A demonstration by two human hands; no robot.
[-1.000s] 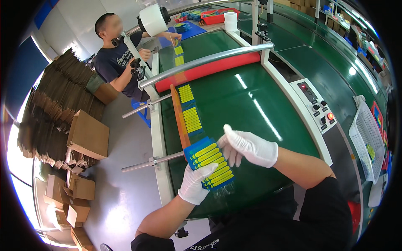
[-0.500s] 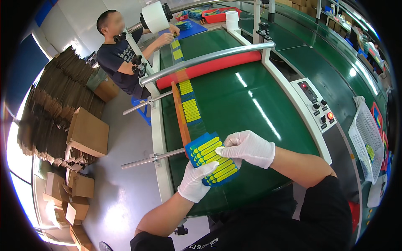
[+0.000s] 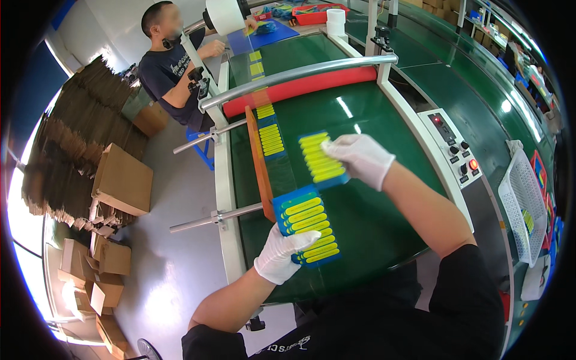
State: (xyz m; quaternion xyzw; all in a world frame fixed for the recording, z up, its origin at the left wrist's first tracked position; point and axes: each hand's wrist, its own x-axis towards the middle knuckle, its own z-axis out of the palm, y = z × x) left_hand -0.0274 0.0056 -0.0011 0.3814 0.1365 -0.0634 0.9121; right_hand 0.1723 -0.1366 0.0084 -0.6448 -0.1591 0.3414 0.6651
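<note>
My left hand (image 3: 279,257), in a white glove, grips a stack of blue cards (image 3: 305,219) with rows of yellow rounded strips, thumb across the top card. My right hand (image 3: 365,159), also gloved, pinches a single blue card (image 3: 318,161) with yellow strips by its right side. That card hangs above the green belt (image 3: 372,234), apart from the stack and slightly blurred. Further up, similar cards (image 3: 272,139) lie in a line on the belt, with clear film along them, beside an orange-brown guide bar (image 3: 256,159).
A red roller (image 3: 354,77) and a metal bar (image 3: 306,71) span the belt. A control panel (image 3: 449,144) and a white basket (image 3: 521,195) stand right. Another person (image 3: 171,75) sits at the far left, beyond cardboard boxes (image 3: 123,180). A white roll (image 3: 225,17) hangs above.
My right hand has moved up and right, lifting one card off the stack. The left hand still holds the stack. The other person's nearer hand has drawn back from the belt's strip.
</note>
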